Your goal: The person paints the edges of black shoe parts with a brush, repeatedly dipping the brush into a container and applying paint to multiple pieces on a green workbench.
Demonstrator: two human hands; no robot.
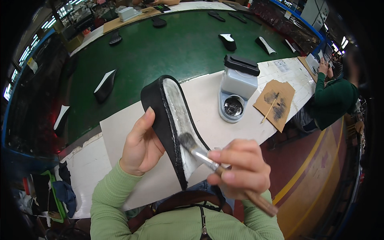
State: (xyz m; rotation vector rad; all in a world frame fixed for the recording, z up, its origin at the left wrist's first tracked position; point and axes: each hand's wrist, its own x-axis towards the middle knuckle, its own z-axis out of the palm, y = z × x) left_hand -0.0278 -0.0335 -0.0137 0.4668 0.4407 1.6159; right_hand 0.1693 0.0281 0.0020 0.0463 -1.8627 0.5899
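Behind shoe sole [173, 124] gripped in left hand [141, 148], right hand [240, 170] pinching brush [208, 157]: perhaps glue dispenser [237, 90].

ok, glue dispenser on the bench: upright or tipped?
Upright. The grey dispenser stands on its base on the white bench, black cap on top, round well in front facing up. Whether it is full cannot be told.

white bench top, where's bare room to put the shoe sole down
Free: the white bench top between the shoe sole and the glue dispenser, and left of the left hand. Crowded: right of the dispenser, where cardboard with a stick lies.
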